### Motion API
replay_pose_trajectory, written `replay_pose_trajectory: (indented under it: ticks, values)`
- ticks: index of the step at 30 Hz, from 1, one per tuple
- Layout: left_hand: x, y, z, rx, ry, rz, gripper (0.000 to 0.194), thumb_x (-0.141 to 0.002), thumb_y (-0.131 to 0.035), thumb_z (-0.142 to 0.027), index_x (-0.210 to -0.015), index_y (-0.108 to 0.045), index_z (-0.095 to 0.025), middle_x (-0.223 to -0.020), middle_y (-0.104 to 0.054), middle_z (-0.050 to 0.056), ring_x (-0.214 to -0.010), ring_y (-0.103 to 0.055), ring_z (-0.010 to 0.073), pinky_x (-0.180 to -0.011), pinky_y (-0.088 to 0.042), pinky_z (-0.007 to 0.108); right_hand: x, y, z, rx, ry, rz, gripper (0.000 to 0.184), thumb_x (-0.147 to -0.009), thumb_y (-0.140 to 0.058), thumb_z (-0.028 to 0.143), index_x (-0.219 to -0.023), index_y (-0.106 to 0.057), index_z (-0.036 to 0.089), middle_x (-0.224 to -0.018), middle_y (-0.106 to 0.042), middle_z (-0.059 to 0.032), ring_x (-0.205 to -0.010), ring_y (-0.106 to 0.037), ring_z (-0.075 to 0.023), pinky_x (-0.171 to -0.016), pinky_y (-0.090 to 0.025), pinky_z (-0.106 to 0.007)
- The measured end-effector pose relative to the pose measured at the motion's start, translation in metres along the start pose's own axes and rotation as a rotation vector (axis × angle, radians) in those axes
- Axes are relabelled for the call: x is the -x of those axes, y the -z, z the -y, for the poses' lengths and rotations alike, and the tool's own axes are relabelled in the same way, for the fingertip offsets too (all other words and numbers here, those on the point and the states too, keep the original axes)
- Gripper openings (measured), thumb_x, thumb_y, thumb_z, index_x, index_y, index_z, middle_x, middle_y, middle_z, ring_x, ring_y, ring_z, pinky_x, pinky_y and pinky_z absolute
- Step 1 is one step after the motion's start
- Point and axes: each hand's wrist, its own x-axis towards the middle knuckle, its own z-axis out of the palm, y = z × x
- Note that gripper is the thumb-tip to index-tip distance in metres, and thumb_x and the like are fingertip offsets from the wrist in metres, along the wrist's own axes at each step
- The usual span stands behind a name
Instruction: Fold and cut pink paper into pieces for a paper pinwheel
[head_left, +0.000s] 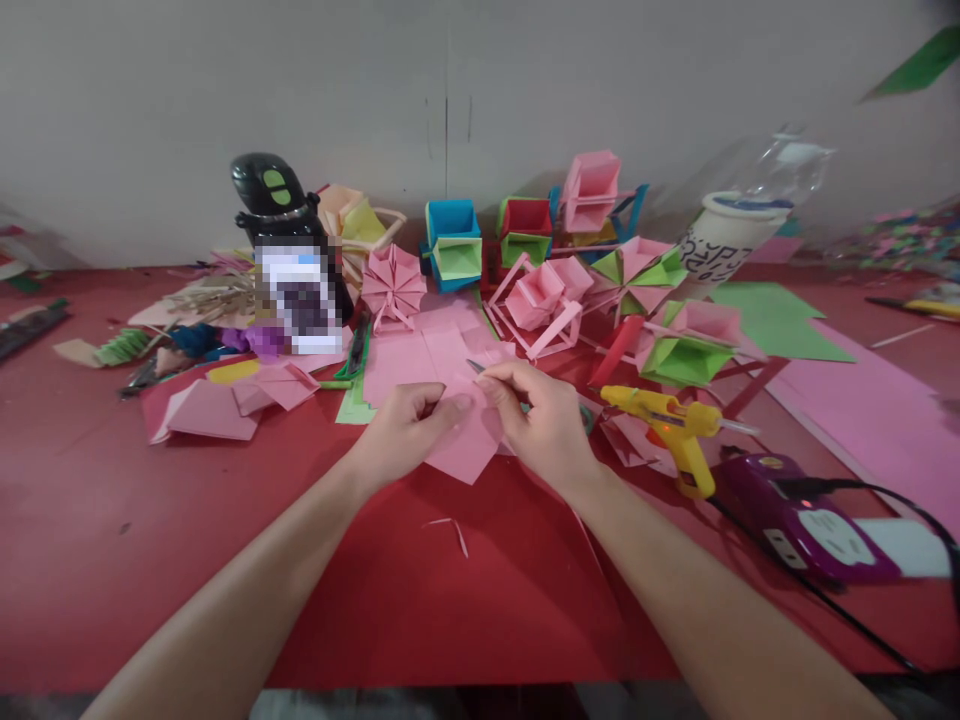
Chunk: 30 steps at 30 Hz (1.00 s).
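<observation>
Pink paper (469,462) hangs between my two hands above the red table, its pointed corner toward me. My left hand (409,425) is closed on its left side, thumb laid on top. At the paper's upper right, my right hand (536,410) is closed, thumb and index finger pinched together. A grey pointed metal tip (475,366) sticks out past those fingers; most of this tool is hidden in the hand. Bits of teal show beside the palm, too covered to name. More pink sheets (397,350) lie just behind the hands.
Folded paper pieces (453,243) line the back. Left stands a black bottle (277,200) behind a blurred phone-like screen (304,300). On the right are a yellow glue gun (675,425), a purple power strip (802,520) with cords and a white cup (731,240). Paper scraps (459,538) lie in front.
</observation>
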Motion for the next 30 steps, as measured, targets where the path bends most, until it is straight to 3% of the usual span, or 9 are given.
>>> replay_pose_trajectory:
  ticks: [7,12,16,20,25,30]
  values:
    - [-0.001,0.001,0.001,-0.104,-0.047,-0.056,0.05,-0.091,-0.053,-0.045,-0.06,-0.022,-0.021,-0.062,-0.018,-0.005,-0.055,-0.02,0.0089,-0.05,-0.018,0.026,0.0,0.001,0.002,-0.049,-0.053,0.017,0.015,-0.095,-0.057,0.031,-0.091,-0.066,0.02,-0.081,-0.069,-0.002,-0.07,-0.064,-0.0145,-0.061,-0.046,-0.025]
    - [0.0,0.001,0.003,-0.141,-0.063,-0.102,0.05,-0.091,-0.053,-0.044,-0.06,-0.022,-0.022,-0.061,-0.019,-0.005,-0.055,-0.021,0.009,-0.049,-0.018,0.026,-0.004,0.001,0.0,-0.225,-0.17,0.085,0.025,-0.093,-0.06,0.043,-0.093,-0.064,0.018,-0.078,-0.064,-0.0009,-0.068,-0.057,-0.0127,-0.058,-0.042,-0.024]
    - [-0.001,0.002,0.002,-0.114,-0.071,-0.127,0.049,-0.09,-0.053,-0.044,-0.059,-0.022,-0.022,-0.06,-0.019,-0.006,-0.054,-0.019,0.0089,-0.048,-0.017,0.026,-0.007,0.001,-0.002,-0.18,-0.155,0.193,0.047,-0.089,-0.064,0.051,-0.062,-0.042,0.02,-0.06,-0.037,0.0053,-0.056,-0.035,-0.009,-0.051,-0.03,-0.024]
    - [-0.002,0.002,-0.001,-0.109,-0.075,-0.122,0.049,-0.089,-0.053,-0.044,-0.058,-0.023,-0.022,-0.06,-0.019,-0.005,-0.054,-0.02,0.009,-0.047,-0.017,0.026,-0.009,0.002,0.0,-0.149,-0.161,0.176,0.057,-0.086,-0.065,0.056,-0.058,-0.029,0.022,-0.059,-0.024,0.0061,-0.055,-0.025,-0.0087,-0.048,-0.024,-0.025]
    - [-0.002,0.004,-0.003,-0.143,-0.091,-0.153,0.05,-0.088,-0.055,-0.043,-0.057,-0.021,-0.022,-0.059,-0.017,-0.006,-0.053,-0.017,0.0093,-0.047,-0.017,0.026,-0.01,0.003,0.0,-0.19,-0.224,0.135,0.061,-0.08,-0.069,0.061,-0.055,-0.029,0.022,-0.057,-0.023,0.0065,-0.054,-0.025,-0.0085,-0.048,-0.023,-0.025]
    - [-0.003,0.01,0.003,-0.13,-0.099,-0.157,0.051,-0.087,-0.057,-0.045,-0.057,-0.023,-0.022,-0.059,-0.019,-0.005,-0.054,-0.02,0.0092,-0.047,-0.018,0.026,-0.011,0.006,-0.004,-0.318,-0.273,0.257,0.048,-0.087,-0.063,0.058,-0.061,-0.054,0.018,-0.057,-0.049,0.0035,-0.055,-0.046,-0.0102,-0.054,-0.038,-0.025]
